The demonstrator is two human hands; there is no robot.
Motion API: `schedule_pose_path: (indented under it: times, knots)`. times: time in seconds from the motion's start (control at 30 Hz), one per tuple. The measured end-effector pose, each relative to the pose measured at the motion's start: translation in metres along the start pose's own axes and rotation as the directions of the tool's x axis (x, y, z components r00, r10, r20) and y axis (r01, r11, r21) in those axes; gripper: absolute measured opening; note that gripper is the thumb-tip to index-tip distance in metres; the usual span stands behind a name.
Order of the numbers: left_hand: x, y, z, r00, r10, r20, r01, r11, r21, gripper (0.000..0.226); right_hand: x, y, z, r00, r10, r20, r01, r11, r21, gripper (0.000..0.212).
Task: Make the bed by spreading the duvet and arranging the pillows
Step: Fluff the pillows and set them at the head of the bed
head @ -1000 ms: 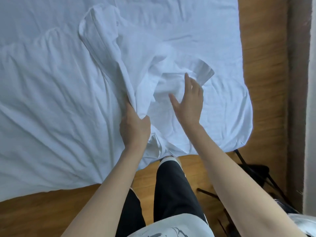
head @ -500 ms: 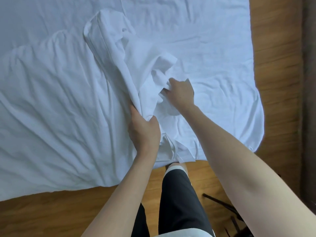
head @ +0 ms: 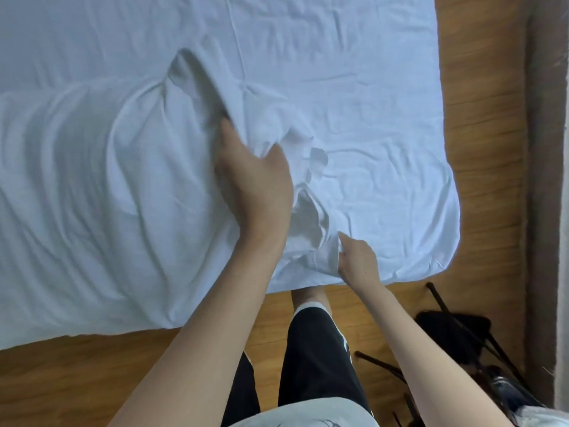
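We look down at a big white crumpled cloth duvet (head: 92, 186) lying on the bed, over a flat white sheet (head: 338, 72). The duvet covers the left part of the bed, and its left side is cut off at the picture's edge. Our left hand (head: 255, 180) holds a bunched fold of the duvet, with the thumb on one side; the fingers go under the cloth, so we cannot see them. Our right hand (head: 357, 260) is curled and pinches the duvet's edge near the foot of the bed (its fingertips are hidden too). We see a brown wooden floor (head: 480, 149) and black shorts (head: 317, 365). Some black thin legs (head: 455, 328) stand at the right, hard to make out.
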State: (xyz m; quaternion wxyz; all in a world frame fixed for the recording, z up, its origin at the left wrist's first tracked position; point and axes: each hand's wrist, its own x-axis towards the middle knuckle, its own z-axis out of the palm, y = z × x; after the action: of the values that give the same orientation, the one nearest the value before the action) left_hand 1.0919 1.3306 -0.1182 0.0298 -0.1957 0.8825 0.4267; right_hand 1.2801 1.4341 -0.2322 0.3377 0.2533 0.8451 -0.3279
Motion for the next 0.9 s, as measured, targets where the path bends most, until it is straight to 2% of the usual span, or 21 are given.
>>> schedule_pose_path:
  times: [0.03, 0.07, 0.1, 0.13, 0.2, 0.3, 0.33, 0.37, 0.4, 0.43, 0.47, 0.53, 0.57, 0.63, 0.7, 0.73, 0.77, 0.83, 0.9]
  knots:
    - [-0.001, -0.009, 0.011, 0.993, -0.015, 0.12, -0.004, 0.988, 0.156, 0.062, -0.003, 0.001, 0.006, 0.999, 0.048, 0.019, -0.049, 0.996, 0.071, 0.018]
    - [-0.005, -0.023, 0.022, 0.959, -0.058, 0.276, -0.047, 0.932, 0.36, 0.074, -0.002, 0.002, 0.01, 0.994, 0.102, 0.032, -0.106, 0.975, 0.193, 0.02]
    - [-0.01, -0.038, 0.029, 0.897, -0.131, 0.422, -0.122, 0.844, 0.522, 0.082, -0.002, -0.002, 0.009, 0.986, 0.16, 0.05, -0.168, 0.922, 0.349, 0.012]
    - [-0.015, -0.052, 0.033, 0.825, -0.202, 0.527, -0.197, 0.772, 0.604, 0.087, 0.0, -0.002, 0.008, 0.977, 0.206, 0.049, -0.204, 0.854, 0.48, 0.015]
    - [-0.02, -0.074, 0.033, 0.735, -0.261, 0.626, -0.295, 0.709, 0.641, 0.089, 0.001, -0.005, -0.005, 0.953, 0.295, -0.065, -0.193, 0.76, 0.62, 0.05]
    - [-0.022, -0.083, 0.017, 0.667, -0.175, 0.724, -0.44, 0.692, 0.573, 0.071, 0.006, -0.029, -0.026, 0.906, 0.274, -0.321, -0.035, 0.806, 0.591, 0.055]
    - [-0.023, -0.083, 0.006, 0.662, -0.079, 0.745, -0.481, 0.718, 0.504, 0.059, 0.01, -0.043, -0.03, 0.899, 0.233, -0.372, 0.02, 0.825, 0.565, 0.058]
    - [-0.025, -0.082, -0.007, 0.686, 0.072, 0.724, -0.514, 0.752, 0.413, 0.044, 0.015, -0.062, -0.033, 0.888, 0.182, -0.422, 0.08, 0.844, 0.531, 0.061]
    - [-0.025, -0.083, -0.02, 0.733, 0.262, 0.627, -0.554, 0.766, 0.327, 0.031, 0.021, -0.084, -0.036, 0.865, 0.112, -0.49, 0.159, 0.865, 0.477, 0.064]
    - [-0.024, -0.089, -0.034, 0.769, 0.432, 0.472, -0.598, 0.746, 0.291, 0.024, 0.027, -0.107, -0.038, 0.825, 0.022, -0.565, 0.254, 0.878, 0.405, 0.067]
    - [-0.02, -0.096, -0.048, 0.791, 0.535, 0.298, -0.611, 0.724, 0.32, 0.024, 0.033, -0.131, -0.039, 0.771, -0.079, -0.632, 0.35, 0.881, 0.317, 0.068]
    - [0.001, -0.113, -0.075, 0.838, 0.541, 0.069, -0.508, 0.73, 0.457, 0.032, 0.042, -0.182, -0.04, 0.643, -0.292, -0.708, 0.503, 0.859, 0.102, 0.066]
    - [0.017, -0.124, -0.086, 0.872, 0.489, 0.009, -0.422, 0.742, 0.521, 0.037, 0.046, -0.206, -0.039, 0.597, -0.391, -0.701, 0.554, 0.832, 0.008, 0.064]
    - [0.048, -0.145, -0.099, 0.939, 0.345, -0.021, -0.262, 0.751, 0.606, 0.045, 0.054, -0.247, -0.03, 0.555, -0.557, -0.618, 0.633, 0.765, -0.121, 0.059]
    - [0.07, -0.156, -0.099, 0.968, 0.247, 0.043, -0.216, 0.737, 0.64, 0.049, 0.079, -0.269, -0.023, 0.574, -0.597, -0.56, 0.62, 0.764, -0.178, 0.056]
    - [0.076, -0.16, -0.095, 0.969, 0.234, 0.077, -0.227, 0.729, 0.646, 0.05, 0.099, -0.272, -0.023, 0.62, -0.554, -0.556, 0.566, 0.806, -0.172, 0.056]
    - [0.081, -0.162, -0.091, 0.966, 0.237, 0.103, -0.246, 0.721, 0.648, 0.051, 0.121, -0.272, -0.028, 0.692, -0.477, -0.542, 0.474, 0.866, -0.158, 0.057]
    - [0.087, -0.163, -0.085, 0.953, 0.274, 0.13, -0.292, 0.71, 0.641, 0.051, 0.16, -0.266, -0.044, 0.857, -0.298, -0.419, 0.238, 0.953, -0.189, 0.057]
    - [0.098, -0.162, -0.081, 0.914, 0.366, 0.177, -0.391, 0.675, 0.625, 0.048, 0.182, -0.261, -0.058, 0.934, -0.225, -0.278, 0.152, 0.953, -0.263, 0.048]
